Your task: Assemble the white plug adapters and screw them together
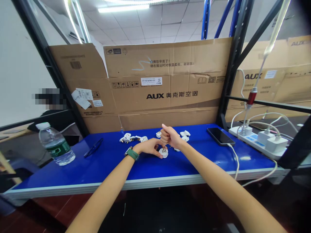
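On the blue tabletop (107, 171), a round white plug piece (164, 153) with metal contacts lies in front of me. My left hand (151, 147), with a green watch strap at the wrist, grips its left side between thumb and fingers. My right hand (171, 137) is curled into a fist just above it, thumb up. Whatever that fist holds is hidden, though something small and thin seems to point down at the plug piece. Behind my left hand are several white plug parts (127, 138). More white pieces (185, 135) lie behind my right hand, partly covered by it.
A water bottle (57, 147) and dark glasses (93, 148) are at left. At right, a phone (220, 136) is on a cable, beside a loaded power strip (259, 142). A cardboard wall (165, 110) closes the back. A person (52, 106) sits beyond the left post.
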`<state>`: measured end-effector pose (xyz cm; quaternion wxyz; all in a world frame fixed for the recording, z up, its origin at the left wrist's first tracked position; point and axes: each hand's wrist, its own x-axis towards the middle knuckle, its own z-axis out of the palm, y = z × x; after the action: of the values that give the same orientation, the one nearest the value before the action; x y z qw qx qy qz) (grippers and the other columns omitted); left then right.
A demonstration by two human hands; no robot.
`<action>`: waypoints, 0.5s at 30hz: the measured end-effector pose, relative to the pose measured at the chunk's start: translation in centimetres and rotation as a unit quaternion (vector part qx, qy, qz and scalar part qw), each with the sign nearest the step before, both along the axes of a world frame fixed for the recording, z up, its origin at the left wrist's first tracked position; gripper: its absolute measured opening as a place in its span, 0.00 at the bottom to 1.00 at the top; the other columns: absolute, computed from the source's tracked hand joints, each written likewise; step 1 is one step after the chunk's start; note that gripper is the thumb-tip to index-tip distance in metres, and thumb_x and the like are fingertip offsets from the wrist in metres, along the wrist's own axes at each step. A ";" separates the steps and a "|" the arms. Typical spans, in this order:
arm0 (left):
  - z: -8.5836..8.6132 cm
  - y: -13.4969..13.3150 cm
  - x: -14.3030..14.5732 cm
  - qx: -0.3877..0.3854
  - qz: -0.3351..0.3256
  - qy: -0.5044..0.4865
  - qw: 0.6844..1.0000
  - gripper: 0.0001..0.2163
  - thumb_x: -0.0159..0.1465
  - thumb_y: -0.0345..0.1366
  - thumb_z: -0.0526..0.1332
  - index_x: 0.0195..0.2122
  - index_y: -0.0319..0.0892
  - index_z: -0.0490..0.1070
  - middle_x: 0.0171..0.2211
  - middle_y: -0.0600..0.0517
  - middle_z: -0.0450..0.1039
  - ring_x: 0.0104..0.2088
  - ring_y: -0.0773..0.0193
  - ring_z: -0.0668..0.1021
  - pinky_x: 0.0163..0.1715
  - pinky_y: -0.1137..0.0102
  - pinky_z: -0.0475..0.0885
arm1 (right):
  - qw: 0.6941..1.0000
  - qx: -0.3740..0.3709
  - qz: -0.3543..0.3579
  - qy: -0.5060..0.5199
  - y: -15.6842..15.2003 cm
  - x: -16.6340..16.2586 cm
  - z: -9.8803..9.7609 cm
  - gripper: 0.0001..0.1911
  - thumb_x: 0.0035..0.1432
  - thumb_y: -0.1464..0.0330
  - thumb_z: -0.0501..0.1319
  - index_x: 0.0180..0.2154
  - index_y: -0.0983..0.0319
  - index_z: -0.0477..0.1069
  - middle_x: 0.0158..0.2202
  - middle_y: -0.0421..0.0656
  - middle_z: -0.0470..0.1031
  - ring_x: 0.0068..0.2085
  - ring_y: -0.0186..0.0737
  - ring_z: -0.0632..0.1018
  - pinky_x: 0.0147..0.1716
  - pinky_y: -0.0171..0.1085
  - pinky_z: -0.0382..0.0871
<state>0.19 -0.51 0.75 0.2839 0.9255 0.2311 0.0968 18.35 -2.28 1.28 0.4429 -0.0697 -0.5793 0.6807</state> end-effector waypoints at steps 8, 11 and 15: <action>0.3 -0.4 0.1 0.010 0.020 0.024 0.999 0.25 0.53 0.49 0.73 0.46 0.39 0.77 0.28 0.54 0.70 0.25 0.71 0.64 0.25 0.74 0.59 | 1.000 -0.003 0.016 -0.009 0.2 0.0 -0.2 0.32 0.66 0.50 0.56 0.18 0.59 0.47 0.15 0.30 0.43 0.17 0.27 0.45 0.18 0.32 0.42; 0.2 -0.4 0.1 0.019 0.021 0.019 0.999 0.25 0.53 0.49 0.73 0.46 0.39 0.77 0.27 0.55 0.68 0.24 0.70 0.64 0.25 0.74 0.59 | 1.000 0.002 0.020 -0.011 0.3 0.0 -0.3 0.32 0.66 0.50 0.56 0.19 0.59 0.47 0.15 0.30 0.43 0.17 0.27 0.45 0.18 0.32 0.43; 0.1 -0.2 0.1 0.019 0.009 0.012 1.000 0.24 0.53 0.49 0.72 0.47 0.39 0.77 0.25 0.56 0.67 0.24 0.70 0.64 0.25 0.74 0.59 | 1.000 0.016 0.015 -0.021 0.0 -0.1 -0.2 0.31 0.65 0.50 0.57 0.19 0.59 0.48 0.15 0.31 0.44 0.17 0.27 0.46 0.18 0.32 0.43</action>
<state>0.32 -0.74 0.81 0.2625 0.9298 0.2405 0.0928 18.28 -2.24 1.05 0.4213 -0.0685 -0.6005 0.6762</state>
